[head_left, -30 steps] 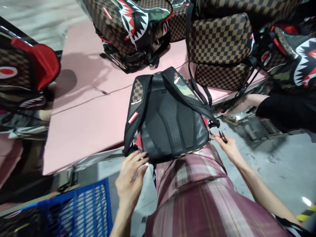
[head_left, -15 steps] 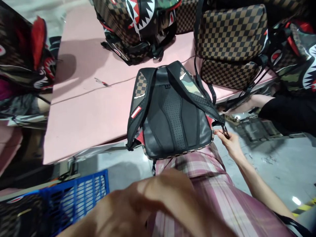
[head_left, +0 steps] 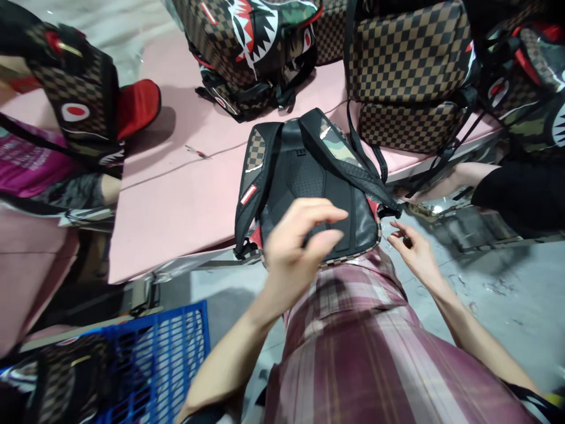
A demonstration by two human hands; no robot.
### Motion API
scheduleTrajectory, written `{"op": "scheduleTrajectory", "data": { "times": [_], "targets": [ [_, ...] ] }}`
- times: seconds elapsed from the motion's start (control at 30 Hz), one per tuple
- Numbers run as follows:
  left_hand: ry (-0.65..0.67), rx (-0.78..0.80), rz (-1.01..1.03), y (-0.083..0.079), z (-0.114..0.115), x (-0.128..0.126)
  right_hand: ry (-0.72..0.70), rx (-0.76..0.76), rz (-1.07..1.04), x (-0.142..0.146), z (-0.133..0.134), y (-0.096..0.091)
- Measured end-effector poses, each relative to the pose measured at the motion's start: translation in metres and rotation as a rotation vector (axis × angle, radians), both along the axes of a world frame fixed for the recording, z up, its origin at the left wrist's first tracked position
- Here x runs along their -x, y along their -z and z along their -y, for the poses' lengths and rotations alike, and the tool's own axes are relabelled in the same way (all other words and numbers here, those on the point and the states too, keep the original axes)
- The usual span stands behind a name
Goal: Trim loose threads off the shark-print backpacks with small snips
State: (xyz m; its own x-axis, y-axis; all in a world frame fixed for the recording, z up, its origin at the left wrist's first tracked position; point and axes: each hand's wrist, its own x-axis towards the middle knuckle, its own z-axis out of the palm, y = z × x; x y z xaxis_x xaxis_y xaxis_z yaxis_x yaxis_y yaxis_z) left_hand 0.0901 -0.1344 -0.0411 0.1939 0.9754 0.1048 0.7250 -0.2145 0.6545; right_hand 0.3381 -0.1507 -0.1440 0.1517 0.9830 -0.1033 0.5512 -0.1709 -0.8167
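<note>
A black padded backpack (head_left: pixel 364 227) lies with its back panel and shoulder straps up, across the front edge of the pink table and over my lap. My left hand (head_left: pixel 300 235) hovers above its lower part, fingers curled but thumb and forefinger apart, holding nothing. Just right of the bag's lower corner, my right hand (head_left: pixel 417 253) is closed around a small dark tool (head_left: pixel 406 241), mostly hidden by the fingers. That hand is apart from the strap end (head_left: pixel 395 211) above it. White thread-like bits show on both straps.
Checkered shark-face backpacks (head_left: pixel 251 41) and a checkered bag (head_left: pixel 412 59) stand on the pink table (head_left: pixel 176 218). Thread snips (head_left: pixel 196 152) lie to the left. A blue crate (head_left: pixel 163 353) is at lower left. Other people sit left and right, one handling a bag (head_left: pixel 82 88).
My left hand has risen from close before the camera to over the backpack. My right hand has come away from the strap end. The left-hand bag has swung into view, its red flap out.
</note>
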Motion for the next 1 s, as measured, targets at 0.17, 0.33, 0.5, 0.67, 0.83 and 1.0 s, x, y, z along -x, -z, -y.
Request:
{"op": "scheduleTrajectory", "data": {
  "times": [0.17, 0.33, 0.5, 0.67, 0.83, 1.0],
  "targets": [
    [0.175, 0.003, -0.299, 0.059, -0.009, -0.030, -0.094, -0.018, 0.336, 0.007, 0.027, -0.012],
    [0.261, 0.040, -0.268, 0.064, -0.005, -0.031, -0.217, -0.176, 0.293, 0.017, 0.037, -0.012],
    [0.150, 0.119, -0.085, 0.061, -0.010, -0.022, -0.252, -0.225, 0.377, 0.028, 0.038, -0.014],
    [0.114, 0.174, 0.015, 0.069, -0.013, -0.018, -0.227, -0.322, 0.418, 0.039, 0.036, -0.018],
    [0.177, 0.074, -0.056, 0.065, -0.013, -0.014, -0.242, -0.342, 0.428, 0.040, 0.034, -0.018],
    [0.330, 0.004, -0.252, 0.061, -0.015, -0.014, -0.262, -0.368, 0.458, 0.040, 0.033, -0.021]
  ]
}}
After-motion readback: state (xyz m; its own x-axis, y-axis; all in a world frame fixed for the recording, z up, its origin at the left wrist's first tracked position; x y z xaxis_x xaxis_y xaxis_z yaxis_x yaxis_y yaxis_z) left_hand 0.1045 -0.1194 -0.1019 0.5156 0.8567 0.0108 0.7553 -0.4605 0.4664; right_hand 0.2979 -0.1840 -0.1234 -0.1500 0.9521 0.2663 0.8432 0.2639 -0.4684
